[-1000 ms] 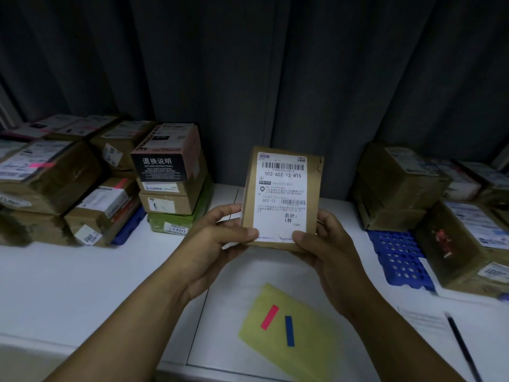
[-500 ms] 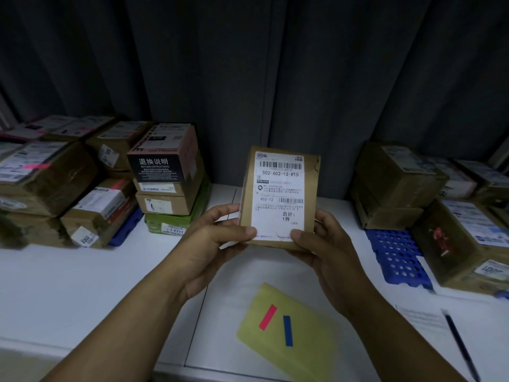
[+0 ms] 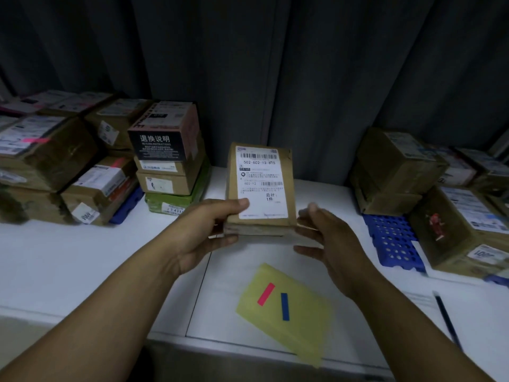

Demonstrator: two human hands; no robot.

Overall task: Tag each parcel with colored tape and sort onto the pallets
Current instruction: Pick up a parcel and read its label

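Note:
A flat brown parcel (image 3: 261, 186) with a white barcode label is held above the white table (image 3: 82, 257), label facing me and tilted back. My left hand (image 3: 203, 230) grips its lower left corner, thumb on the label and fingers underneath. My right hand (image 3: 330, 238) is at the lower right corner with fingers loosely spread and thumb off the box; it is blurred. Below lies a yellow sheet (image 3: 297, 326) carrying a pink tape strip (image 3: 266, 294) and a blue tape strip (image 3: 285, 306).
Stacked parcels (image 3: 168, 139) sit on a blue pallet (image 3: 128, 205) at the left, some with pink tape. More parcels (image 3: 394, 166) stand on a blue pallet (image 3: 394, 241) at the right. A pen (image 3: 446, 318) lies on paper at the right front. Dark curtain behind.
The parcel has tipped back and come lower. My right hand has loosened its grip and drawn its thumb off the label, while my left hand keeps hold.

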